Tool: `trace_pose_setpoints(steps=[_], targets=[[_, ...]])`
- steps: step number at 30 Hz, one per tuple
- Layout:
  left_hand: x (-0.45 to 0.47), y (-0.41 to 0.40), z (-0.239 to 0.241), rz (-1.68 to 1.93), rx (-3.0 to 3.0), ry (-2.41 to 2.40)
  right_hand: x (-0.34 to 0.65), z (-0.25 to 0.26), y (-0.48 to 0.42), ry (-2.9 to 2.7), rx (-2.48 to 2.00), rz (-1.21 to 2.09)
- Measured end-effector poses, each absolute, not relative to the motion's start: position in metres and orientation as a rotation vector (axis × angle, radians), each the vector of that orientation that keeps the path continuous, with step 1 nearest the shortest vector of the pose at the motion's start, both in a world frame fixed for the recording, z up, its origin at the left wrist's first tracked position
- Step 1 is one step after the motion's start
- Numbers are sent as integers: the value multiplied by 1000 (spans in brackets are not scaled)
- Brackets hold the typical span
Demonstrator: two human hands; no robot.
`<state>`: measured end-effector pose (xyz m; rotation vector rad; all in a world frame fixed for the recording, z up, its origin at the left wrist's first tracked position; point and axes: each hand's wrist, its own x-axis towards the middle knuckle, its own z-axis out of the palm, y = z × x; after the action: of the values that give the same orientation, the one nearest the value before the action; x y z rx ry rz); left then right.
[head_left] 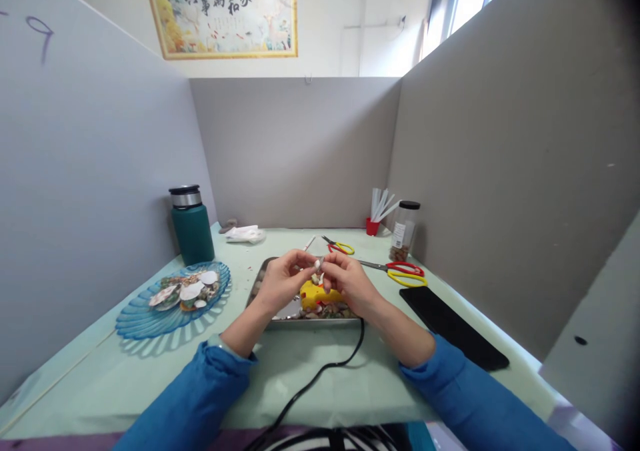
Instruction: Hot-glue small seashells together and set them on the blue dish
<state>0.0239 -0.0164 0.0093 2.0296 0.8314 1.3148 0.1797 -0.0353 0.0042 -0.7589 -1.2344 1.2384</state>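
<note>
Above the metal tray (320, 323), my left hand (285, 278) and my right hand (350, 283) meet at the fingertips. Pinched between the left thumb and fingers is a small whitish shell (317, 264). My right fingers are closed on a small greyish piece touching it; its kind is too small to make out. Below them in the tray lies a yellow glue gun (317, 296) among several loose shells (335, 311). A black cord (320, 372) runs from the tray toward the table's front edge. The hands hide part of the tray.
At left, a blue scalloped plate (131, 326) carries shells, with a green thermos (193, 231) behind. At right are red-and-yellow scissors (406, 272), smaller scissors (342, 248), a jar (405, 231), a red cup (372, 227) of white sticks and a black slab (453, 328). Partitions enclose the table.
</note>
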Motion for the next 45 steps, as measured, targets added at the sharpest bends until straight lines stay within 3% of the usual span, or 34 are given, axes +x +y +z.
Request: trace_pose_setpoints(steps=[12, 19, 25, 33, 38, 45], targets=[[10, -10, 19, 1272, 2187, 1025, 181, 6, -36, -1239, -792, 1143], [-20, 6, 20, 524, 2625, 1543, 181, 1, -31, -1223, -829, 1144], [-22, 8, 15, 319, 2712, 1730, 181, 2, -32, -1215, -842, 1155], [-29, 8, 14, -38, 2838, 1435, 182, 1, -32, -1224, -835, 1177], [-27, 6, 12, -75, 2894, 1443, 182, 0, -31, -1230, -849, 1179], [-28, 7, 20, 205, 2742, 1550, 181, 1, -32, -1224, -844, 1187]])
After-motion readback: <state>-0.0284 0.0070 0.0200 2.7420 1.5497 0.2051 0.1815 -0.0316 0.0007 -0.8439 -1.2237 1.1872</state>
